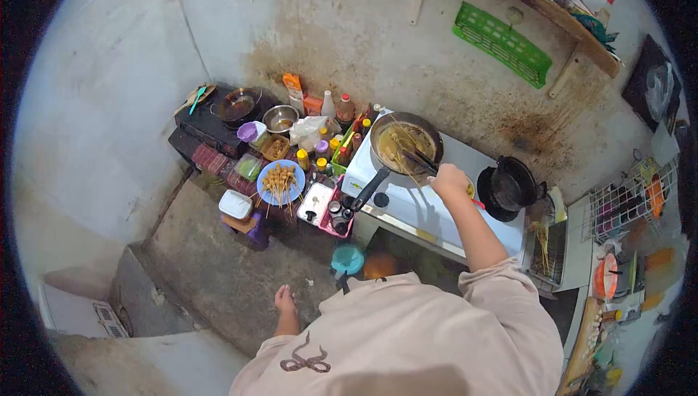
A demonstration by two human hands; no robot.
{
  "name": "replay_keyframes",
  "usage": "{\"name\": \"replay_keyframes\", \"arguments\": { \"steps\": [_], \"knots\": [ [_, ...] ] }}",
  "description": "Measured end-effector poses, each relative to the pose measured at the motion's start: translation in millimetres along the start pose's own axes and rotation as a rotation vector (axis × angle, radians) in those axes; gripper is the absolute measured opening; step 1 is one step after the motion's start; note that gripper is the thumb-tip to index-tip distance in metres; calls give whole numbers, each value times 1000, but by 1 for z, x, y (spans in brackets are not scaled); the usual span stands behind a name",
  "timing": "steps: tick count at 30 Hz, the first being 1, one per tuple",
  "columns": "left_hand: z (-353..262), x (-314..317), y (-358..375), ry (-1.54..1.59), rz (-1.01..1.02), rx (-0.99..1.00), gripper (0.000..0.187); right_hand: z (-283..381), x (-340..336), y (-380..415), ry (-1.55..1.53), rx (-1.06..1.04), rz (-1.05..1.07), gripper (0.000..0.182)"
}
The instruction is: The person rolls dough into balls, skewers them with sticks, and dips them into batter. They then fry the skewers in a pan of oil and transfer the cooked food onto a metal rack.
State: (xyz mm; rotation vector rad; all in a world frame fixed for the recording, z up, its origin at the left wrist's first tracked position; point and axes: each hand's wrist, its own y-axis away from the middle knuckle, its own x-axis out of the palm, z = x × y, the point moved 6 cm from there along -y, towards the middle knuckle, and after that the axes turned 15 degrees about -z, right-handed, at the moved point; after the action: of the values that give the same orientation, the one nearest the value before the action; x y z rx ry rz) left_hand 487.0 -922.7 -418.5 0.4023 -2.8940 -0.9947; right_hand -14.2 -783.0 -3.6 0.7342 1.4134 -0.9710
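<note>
My right hand (449, 180) is closed around black tongs (419, 161), whose ends reach into a frying pan (437, 138). Skewers (403, 136) lie in the pan in bubbling, light-brown oil. The pan sits on the left side of a white stove (445, 214), its black handle (369, 189) pointing toward me. My left hand (285, 298) hangs low at my side, holding nothing, with its fingers loosely bent. Left of the stove, a blue plate (299, 186) carries several skewers of brown balls (279, 176).
A dark wok (512, 185) stands on the stove's right side. Bottles, a metal bowl (281, 118) and a pink basket (342, 227) crowd the low table on the left. A teal bucket (347, 258) is on the floor. A wooden shelf (538, 7) juts from the wall above.
</note>
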Motion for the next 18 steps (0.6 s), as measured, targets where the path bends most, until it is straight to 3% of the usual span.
{"name": "replay_keyframes", "arguments": {
  "steps": [7, 11, 13, 18],
  "knots": [
    [3, 6, 7, -100, -71, 22, 23, 7, 19, 4, 59, -111, -16, 35],
    [-3, 18, 0, -63, 11, 33, 27, 14, 28, -2, 108, -151, -49, 34],
    [-1, 24, -10, -39, 29, 101, 27, 13, 24, -2, 93, -135, -29, 33],
    [-11, 25, 9, -22, -7, 17, 24, 5, -1, -2, 41, -74, -28, 34]
  ]
}}
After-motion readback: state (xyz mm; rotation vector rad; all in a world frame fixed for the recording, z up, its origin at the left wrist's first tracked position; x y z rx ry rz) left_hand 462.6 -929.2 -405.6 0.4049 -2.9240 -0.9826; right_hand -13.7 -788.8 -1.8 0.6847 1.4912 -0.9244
